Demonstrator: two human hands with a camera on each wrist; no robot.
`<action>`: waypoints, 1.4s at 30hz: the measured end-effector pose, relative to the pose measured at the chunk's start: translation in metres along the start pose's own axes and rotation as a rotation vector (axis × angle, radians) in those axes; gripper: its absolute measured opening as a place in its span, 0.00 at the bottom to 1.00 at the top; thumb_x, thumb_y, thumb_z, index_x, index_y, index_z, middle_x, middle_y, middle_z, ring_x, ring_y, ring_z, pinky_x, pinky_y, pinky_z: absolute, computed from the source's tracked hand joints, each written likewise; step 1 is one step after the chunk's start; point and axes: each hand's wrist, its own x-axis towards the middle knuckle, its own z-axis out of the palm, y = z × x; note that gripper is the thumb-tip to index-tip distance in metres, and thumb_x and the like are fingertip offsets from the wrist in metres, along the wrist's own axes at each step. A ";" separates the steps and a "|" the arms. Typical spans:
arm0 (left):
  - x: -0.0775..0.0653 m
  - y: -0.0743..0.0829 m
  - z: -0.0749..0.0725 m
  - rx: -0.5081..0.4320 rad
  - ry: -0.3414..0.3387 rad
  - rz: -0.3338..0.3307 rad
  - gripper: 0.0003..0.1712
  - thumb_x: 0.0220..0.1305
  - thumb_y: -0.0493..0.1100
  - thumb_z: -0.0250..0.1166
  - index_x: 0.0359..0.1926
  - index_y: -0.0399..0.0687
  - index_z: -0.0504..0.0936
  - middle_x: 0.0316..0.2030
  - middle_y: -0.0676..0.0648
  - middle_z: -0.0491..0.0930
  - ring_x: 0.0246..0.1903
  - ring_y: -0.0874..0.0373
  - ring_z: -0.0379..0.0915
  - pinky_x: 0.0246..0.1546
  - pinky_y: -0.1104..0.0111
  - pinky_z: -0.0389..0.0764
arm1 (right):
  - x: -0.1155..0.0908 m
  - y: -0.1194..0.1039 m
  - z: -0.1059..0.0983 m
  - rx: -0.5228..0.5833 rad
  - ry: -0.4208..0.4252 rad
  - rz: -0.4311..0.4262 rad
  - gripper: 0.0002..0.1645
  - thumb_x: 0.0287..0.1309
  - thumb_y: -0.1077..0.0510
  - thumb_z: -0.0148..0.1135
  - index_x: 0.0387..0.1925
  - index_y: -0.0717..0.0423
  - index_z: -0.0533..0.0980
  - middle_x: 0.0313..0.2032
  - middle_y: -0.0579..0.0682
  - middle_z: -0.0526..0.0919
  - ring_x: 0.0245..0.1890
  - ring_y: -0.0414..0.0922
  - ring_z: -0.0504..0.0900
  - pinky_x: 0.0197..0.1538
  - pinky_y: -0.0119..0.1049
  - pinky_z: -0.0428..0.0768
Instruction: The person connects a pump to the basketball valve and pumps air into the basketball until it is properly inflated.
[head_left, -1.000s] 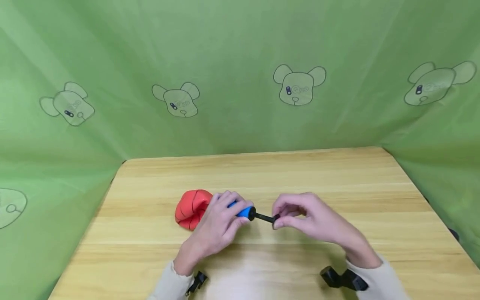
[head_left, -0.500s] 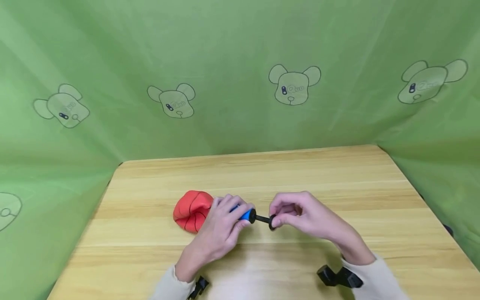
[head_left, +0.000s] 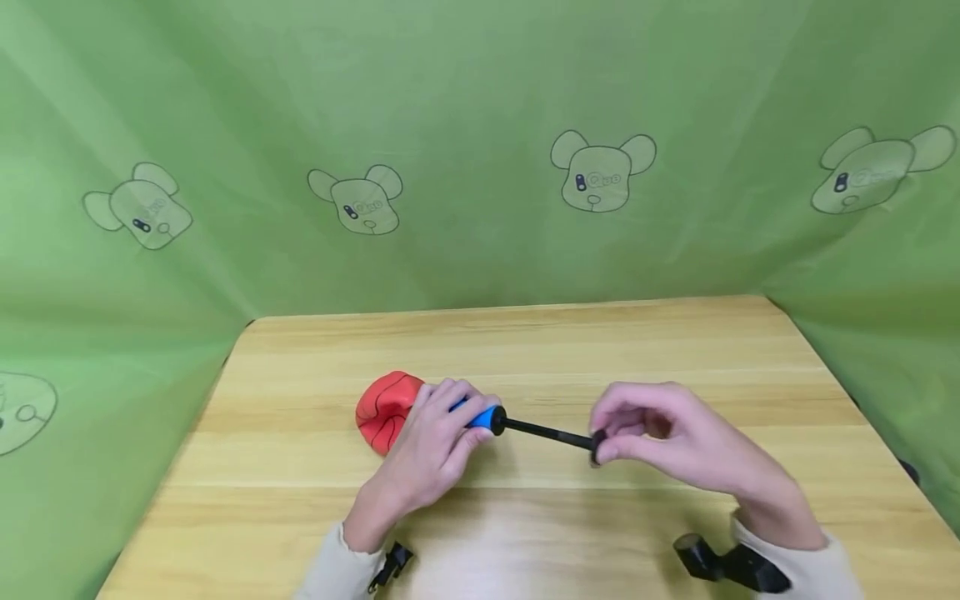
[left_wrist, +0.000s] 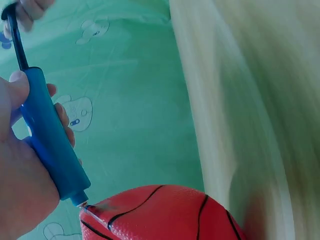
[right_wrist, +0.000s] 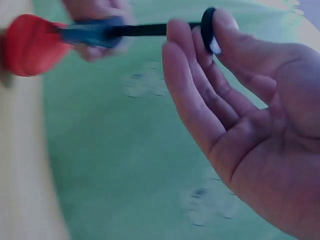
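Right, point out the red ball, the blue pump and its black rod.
Red ball (left_wrist: 160, 215): left wrist view, on the red skin between two black lines.
Blue pump (left_wrist: 52, 132): left wrist view, on the middle of the barrel.
Black rod (head_left: 551, 433): head view, about midway along its bare length.

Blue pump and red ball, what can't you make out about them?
Head view: the left hand covers most of the blue pump barrel and where it meets the red ball.
Left wrist view: the bottom edge cuts off much of the red ball.
Right wrist view: blur smears the spot where they meet.
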 end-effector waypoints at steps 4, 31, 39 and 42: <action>0.001 -0.001 -0.005 0.015 0.000 -0.009 0.16 0.79 0.52 0.52 0.55 0.54 0.82 0.46 0.55 0.78 0.46 0.59 0.71 0.51 0.59 0.67 | -0.004 -0.005 -0.003 -0.007 0.023 -0.020 0.22 0.56 0.78 0.67 0.42 0.48 0.80 0.34 0.45 0.87 0.33 0.42 0.87 0.25 0.32 0.74; 0.001 0.002 0.000 -0.011 -0.003 -0.025 0.18 0.80 0.53 0.51 0.56 0.53 0.82 0.46 0.55 0.78 0.45 0.60 0.70 0.50 0.61 0.67 | -0.003 -0.002 -0.007 0.121 -0.033 -0.040 0.22 0.57 0.82 0.62 0.44 0.56 0.79 0.36 0.50 0.85 0.37 0.47 0.88 0.33 0.35 0.82; 0.000 0.013 0.015 0.011 -0.013 0.038 0.20 0.81 0.55 0.47 0.56 0.53 0.81 0.46 0.55 0.79 0.46 0.59 0.72 0.50 0.61 0.67 | 0.020 0.033 0.028 0.221 -0.066 0.098 0.06 0.65 0.70 0.63 0.41 0.59 0.78 0.35 0.53 0.86 0.36 0.50 0.89 0.42 0.43 0.86; 0.000 0.014 0.018 0.020 -0.014 0.045 0.23 0.82 0.57 0.44 0.56 0.54 0.81 0.46 0.56 0.79 0.46 0.59 0.72 0.50 0.61 0.66 | 0.022 0.040 0.035 0.265 -0.061 0.127 0.04 0.67 0.69 0.63 0.41 0.61 0.77 0.36 0.55 0.86 0.36 0.51 0.89 0.42 0.46 0.86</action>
